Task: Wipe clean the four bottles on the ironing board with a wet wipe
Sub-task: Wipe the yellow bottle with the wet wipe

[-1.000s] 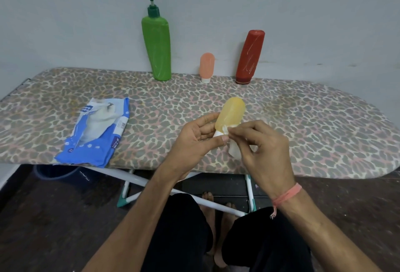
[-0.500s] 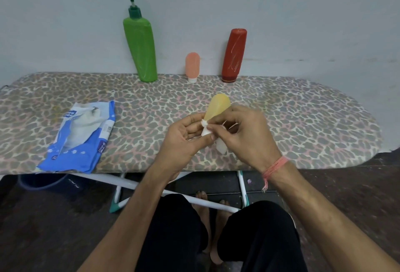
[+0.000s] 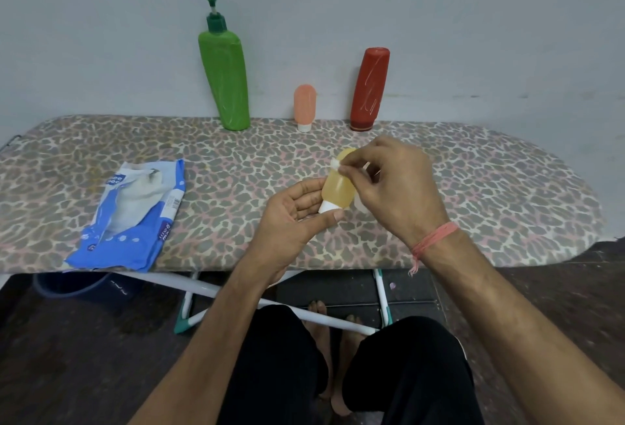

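Note:
A small yellow bottle [image 3: 336,189] with a white cap is held above the ironing board [image 3: 473,194], cap end down. My left hand [image 3: 294,218] grips it at the cap between thumb and fingers. My right hand [image 3: 392,187] pinches a white wet wipe [image 3: 335,163] against the bottle's upper end; more of the wipe shows behind the bottle. Against the wall stand a tall green pump bottle [image 3: 225,81], a small pink bottle [image 3: 304,107] on its white cap, and a red bottle [image 3: 368,88] on its cap.
A blue wet-wipe packet [image 3: 132,218] lies on the board's left front. White board legs [image 3: 209,289] cross below the board. A dark bucket [image 3: 67,284] sits under the left end. My knees and bare feet are by the front edge.
My right hand has slid the wipe from the bottle's cap end up to its top. The left hand still holds the cap end.

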